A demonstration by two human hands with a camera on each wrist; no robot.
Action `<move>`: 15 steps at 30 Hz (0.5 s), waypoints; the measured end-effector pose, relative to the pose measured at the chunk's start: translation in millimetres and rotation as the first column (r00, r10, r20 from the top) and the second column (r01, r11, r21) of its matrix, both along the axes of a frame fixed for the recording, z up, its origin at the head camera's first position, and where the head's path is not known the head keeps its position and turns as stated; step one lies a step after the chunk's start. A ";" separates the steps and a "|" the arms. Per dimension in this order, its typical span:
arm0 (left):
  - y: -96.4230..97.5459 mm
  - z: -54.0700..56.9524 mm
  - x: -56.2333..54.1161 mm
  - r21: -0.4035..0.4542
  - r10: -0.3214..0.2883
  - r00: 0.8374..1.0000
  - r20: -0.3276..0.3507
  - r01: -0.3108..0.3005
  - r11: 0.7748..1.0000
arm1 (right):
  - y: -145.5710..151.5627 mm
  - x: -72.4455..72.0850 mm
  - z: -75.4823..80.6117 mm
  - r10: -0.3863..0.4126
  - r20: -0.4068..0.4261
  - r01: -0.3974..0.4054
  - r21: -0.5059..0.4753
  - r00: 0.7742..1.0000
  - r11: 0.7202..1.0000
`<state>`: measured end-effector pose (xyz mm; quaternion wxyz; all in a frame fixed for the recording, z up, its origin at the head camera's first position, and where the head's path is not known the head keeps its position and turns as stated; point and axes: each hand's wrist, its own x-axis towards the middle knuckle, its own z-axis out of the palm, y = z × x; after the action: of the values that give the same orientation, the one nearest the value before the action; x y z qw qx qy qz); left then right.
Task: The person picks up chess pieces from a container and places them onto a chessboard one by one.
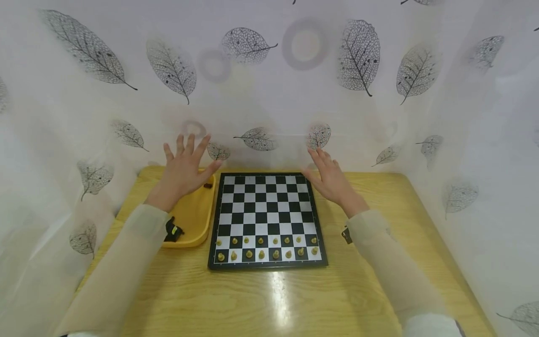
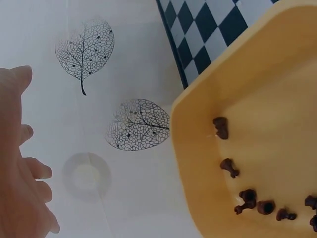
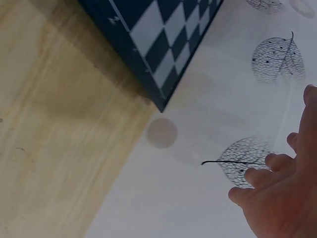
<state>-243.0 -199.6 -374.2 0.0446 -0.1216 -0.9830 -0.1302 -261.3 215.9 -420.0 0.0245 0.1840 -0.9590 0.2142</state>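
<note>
A chessboard (image 1: 267,206) lies on the wooden table, with two rows of yellowish chess pieces (image 1: 261,254) along its near side. To its left is a yellow tray (image 1: 198,213) holding several dark brown chess pieces (image 2: 227,167) and a black item with a yellow-green mark (image 1: 172,230). My left hand (image 1: 184,166) hovers over the tray's far part, fingers spread and holding nothing. Over the board's far right corner my right hand (image 1: 330,178) is raised with extended fingers, also without anything in it. Both hands are apart from the board.
A white curtain (image 1: 269,84) printed with grey leaves hangs behind the table and along both sides. The wooden table (image 1: 236,299) extends in front of the board and to its right. A small dark object (image 1: 346,235) shows beside the right sleeve.
</note>
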 end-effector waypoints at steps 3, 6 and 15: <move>-2.8 -3.2 2.5 0.007 0.006 1.000 0.013 -0.006 1.000 | 4.4 1.8 -11.9 -0.012 0.022 0.012 -0.012 1.000 1.000; -6.7 -7.3 5.6 0.015 0.010 0.999 0.034 -0.011 1.000 | 7.7 3.4 -23.0 -0.017 0.041 0.018 -0.010 0.999 1.000; -28.0 -29.4 9.5 0.159 0.000 0.996 0.088 -0.014 0.987 | 14.3 6.6 -54.9 0.001 0.060 -0.003 0.024 0.998 1.000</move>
<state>-233.5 -227.6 -403.7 0.0113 -0.1085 -0.9708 -0.2135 -254.7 230.2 -474.9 -0.0065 0.1787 -0.9616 0.2082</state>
